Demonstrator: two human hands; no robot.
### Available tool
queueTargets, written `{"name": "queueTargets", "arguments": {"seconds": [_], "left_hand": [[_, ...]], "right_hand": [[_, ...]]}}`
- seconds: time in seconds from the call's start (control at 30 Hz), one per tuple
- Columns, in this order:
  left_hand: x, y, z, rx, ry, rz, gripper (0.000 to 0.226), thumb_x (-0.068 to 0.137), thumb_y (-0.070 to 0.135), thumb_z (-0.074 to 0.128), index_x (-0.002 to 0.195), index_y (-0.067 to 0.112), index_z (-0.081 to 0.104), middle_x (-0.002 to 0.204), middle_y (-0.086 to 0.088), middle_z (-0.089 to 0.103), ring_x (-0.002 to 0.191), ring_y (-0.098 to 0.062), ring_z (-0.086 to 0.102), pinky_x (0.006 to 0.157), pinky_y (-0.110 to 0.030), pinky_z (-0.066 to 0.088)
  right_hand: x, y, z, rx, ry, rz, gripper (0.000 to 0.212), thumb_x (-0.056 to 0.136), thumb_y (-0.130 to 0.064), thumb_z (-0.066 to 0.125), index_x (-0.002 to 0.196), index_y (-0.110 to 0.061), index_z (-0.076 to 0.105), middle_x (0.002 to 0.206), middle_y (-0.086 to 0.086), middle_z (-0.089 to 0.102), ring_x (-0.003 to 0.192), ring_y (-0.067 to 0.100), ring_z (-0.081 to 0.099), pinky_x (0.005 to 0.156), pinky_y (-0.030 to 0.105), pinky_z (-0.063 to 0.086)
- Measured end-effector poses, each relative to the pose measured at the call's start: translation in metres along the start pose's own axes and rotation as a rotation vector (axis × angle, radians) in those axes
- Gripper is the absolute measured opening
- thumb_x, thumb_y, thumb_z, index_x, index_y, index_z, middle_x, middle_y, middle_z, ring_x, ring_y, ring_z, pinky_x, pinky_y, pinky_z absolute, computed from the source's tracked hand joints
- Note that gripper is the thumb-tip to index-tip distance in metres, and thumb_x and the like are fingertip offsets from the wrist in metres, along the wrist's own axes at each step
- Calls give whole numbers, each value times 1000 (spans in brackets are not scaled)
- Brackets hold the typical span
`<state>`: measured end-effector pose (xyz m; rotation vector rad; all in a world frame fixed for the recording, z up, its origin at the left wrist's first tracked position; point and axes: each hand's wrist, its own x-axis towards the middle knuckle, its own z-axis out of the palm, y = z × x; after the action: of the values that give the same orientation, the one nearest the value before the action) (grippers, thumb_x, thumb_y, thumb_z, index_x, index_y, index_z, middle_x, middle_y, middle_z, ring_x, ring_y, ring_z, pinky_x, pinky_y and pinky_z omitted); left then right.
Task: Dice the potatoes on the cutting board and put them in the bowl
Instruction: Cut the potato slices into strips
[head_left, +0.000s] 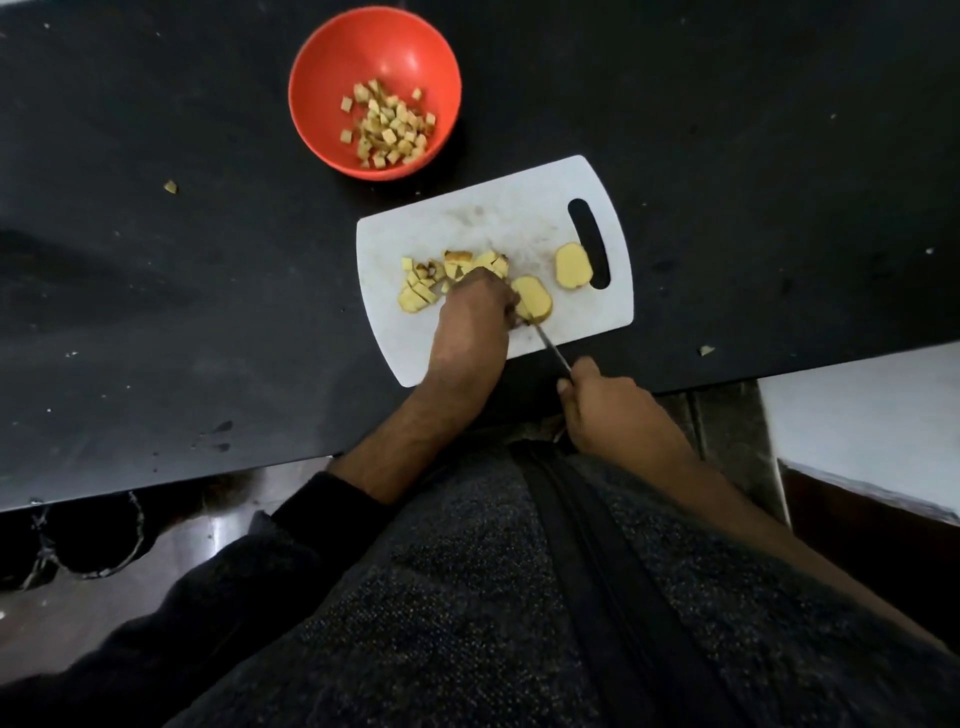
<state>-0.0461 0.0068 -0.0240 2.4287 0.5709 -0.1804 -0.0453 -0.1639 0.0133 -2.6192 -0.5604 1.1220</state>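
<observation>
A white cutting board (488, 218) lies on the black counter. On it are several diced potato pieces (431, 278) at the left, a potato slice (535, 296) in the middle and another slice (573, 266) by the handle slot. My left hand (475, 317) holds the middle slice from its left side with curled fingers. My right hand (608, 410) grips the handle of a knife (550, 349), whose blade tip reaches the near edge of that slice. A red bowl (332, 57) with several potato cubes (389, 124) stands beyond the board.
The black counter (182, 291) carries stray potato bits, one at the far left (170, 187) and one near the right edge (706, 351). The counter's front edge runs just below the board. A white surface (872, 415) sits at the right.
</observation>
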Motion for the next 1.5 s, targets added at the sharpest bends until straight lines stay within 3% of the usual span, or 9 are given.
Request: {"name": "queueTargets", "arguments": {"seconds": [0.13, 0.23, 0.37, 0.47, 0.77, 1.0, 1.1, 1.23, 1.5], "left_hand": [[-3, 4, -1, -32, 3, -80, 29, 82, 31, 80, 75, 9, 63, 81, -5, 64, 72, -19, 61, 66, -29, 45], [-6, 12, 4, -38, 30, -98, 45, 82, 43, 79, 103, 7, 62, 94, -11, 64, 86, -26, 59, 69, -34, 44], [-6, 20, 7, 67, 28, -82, 57, 86, 49, 72, 115, 3, 55, 112, -15, 60, 102, -31, 57, 75, -33, 39], [-8, 23, 12, 102, 35, -36, 62, 87, 46, 72, 126, 2, 49, 126, -16, 53, 114, -33, 54, 87, -38, 45], [-12, 16, 11, 168, 33, 48, 44, 93, 28, 66, 130, 11, 52, 130, -13, 45, 119, -32, 47, 78, -45, 52], [-14, 2, 8, 58, 34, 118, 49, 83, 5, 66, 130, 8, 55, 127, -13, 53, 119, -33, 48, 94, -48, 47], [-14, 0, 9, -10, 36, 99, 51, 82, 9, 70, 131, 8, 54, 128, -12, 52, 119, -32, 49, 96, -47, 47], [-16, 4, 11, -32, 60, 54, 52, 84, 32, 77, 124, 6, 56, 124, -12, 50, 117, -32, 48, 88, -43, 47], [-14, 4, 7, 169, 84, 157, 34, 87, 18, 70, 117, 4, 62, 117, -17, 55, 110, -35, 52, 84, -45, 47]], "right_hand": [[3, 6, -15, 30, 263, -75, 22, 104, -36, 32, 94, -17, 37, 66, 3, 50, 58, 27, 51, 54, 38, 41], [16, 17, -13, -50, 238, -36, 23, 104, -36, 33, 95, -15, 37, 68, 4, 47, 63, 31, 53, 56, 39, 42], [19, 28, -8, -74, 200, -23, 20, 104, -37, 32, 97, -18, 35, 72, 5, 46, 66, 31, 47, 60, 37, 38], [12, 29, -4, -69, 163, -40, 21, 105, -36, 33, 97, -17, 36, 68, 1, 41, 63, 29, 43, 58, 37, 34], [6, 26, 5, -20, 58, -73, 22, 105, -35, 34, 94, -16, 32, 64, 0, 35, 61, 29, 39, 57, 37, 33], [0, 22, 3, -66, 86, -50, 23, 105, -39, 33, 94, -18, 33, 65, -2, 35, 64, 29, 40, 58, 37, 33], [-5, 18, -6, -102, 137, -48, 23, 104, -39, 32, 94, -19, 32, 66, -2, 35, 64, 29, 40, 59, 37, 32], [-2, 11, -15, -126, 228, -71, 20, 104, -38, 33, 95, -19, 33, 66, -3, 35, 61, 26, 39, 59, 36, 34], [31, 10, -4, -133, 273, -112, 23, 105, -38, 31, 98, -16, 34, 75, 8, 48, 71, 39, 57, 58, 41, 41]]}}
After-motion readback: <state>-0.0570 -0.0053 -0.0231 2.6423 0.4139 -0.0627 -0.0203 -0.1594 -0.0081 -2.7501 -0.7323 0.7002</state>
